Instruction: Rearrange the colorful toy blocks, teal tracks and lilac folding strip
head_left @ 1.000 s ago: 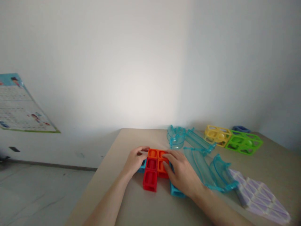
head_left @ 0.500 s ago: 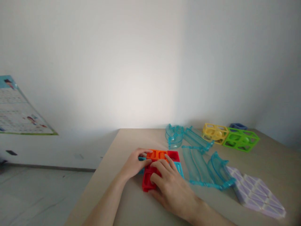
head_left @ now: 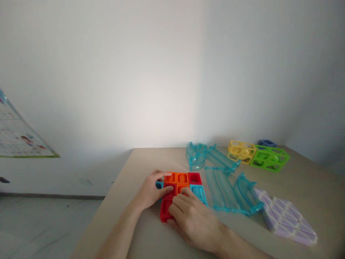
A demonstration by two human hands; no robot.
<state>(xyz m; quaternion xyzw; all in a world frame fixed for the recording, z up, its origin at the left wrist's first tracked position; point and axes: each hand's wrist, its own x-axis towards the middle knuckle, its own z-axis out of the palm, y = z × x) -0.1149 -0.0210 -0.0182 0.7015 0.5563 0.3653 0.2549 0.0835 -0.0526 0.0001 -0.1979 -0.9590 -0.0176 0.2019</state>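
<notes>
In front of me on the table lies a flat cluster of hollow plastic blocks. Orange blocks [head_left: 182, 177] form its back and middle, a red corner block [head_left: 194, 178] sits at the back right, and a light blue block [head_left: 198, 192] is on the right side. A red block [head_left: 165, 209] juts toward me. My left hand [head_left: 149, 189] grips the left side, index finger on an orange block and thumb on red. My right hand [head_left: 192, 217] is closed at the front right, its curled fingers against the protruding red block; its fingertips are partly hidden.
Transparent teal track pieces [head_left: 219, 190] lie right of the cluster, with a curved teal piece [head_left: 196, 158] behind. Yellow [head_left: 242, 151] and green [head_left: 269, 158] frame cubes stand at the back right. Lilac triangle tiles [head_left: 287, 217] lie at the right. A wall rises behind the table [head_left: 147, 158].
My right hand's fingers have drawn back toward me and curled, uncovering more of the orange and blue blocks. My left hand keeps its grip. The view has shifted slightly right.
</notes>
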